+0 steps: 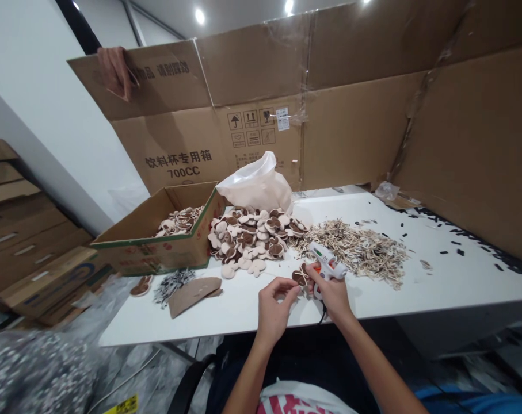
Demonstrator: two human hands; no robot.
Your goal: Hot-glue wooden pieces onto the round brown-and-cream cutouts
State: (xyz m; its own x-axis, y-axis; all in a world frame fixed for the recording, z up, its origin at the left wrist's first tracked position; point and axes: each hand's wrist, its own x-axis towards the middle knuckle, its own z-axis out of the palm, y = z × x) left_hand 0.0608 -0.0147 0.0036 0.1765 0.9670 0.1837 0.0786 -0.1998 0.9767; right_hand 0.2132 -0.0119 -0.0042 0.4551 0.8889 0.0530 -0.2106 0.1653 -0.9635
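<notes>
My right hand (333, 294) is wrapped round a white hot glue gun (327, 259) with an orange trigger, near the table's front edge. Under its nozzle end lies a brown felt piece (299, 278) with a thin pale strip across it. My left hand (273, 305) is just left of that piece, thumb and forefinger pinched together; what is between the fingertips is too small to make out. Beyond the hands are a heap of cream and brown rounded felt pieces (248, 236) and a heap of thin pale strips (359, 248).
An open cardboard box (157, 253) with more felt pieces stands left, beside a white plastic bag (261, 185). Black strands (172, 286) and a folded brown sheet (194, 294) lie front left. Small black pieces (460, 252) are scattered right. Tall cardboard (355, 126) walls the back.
</notes>
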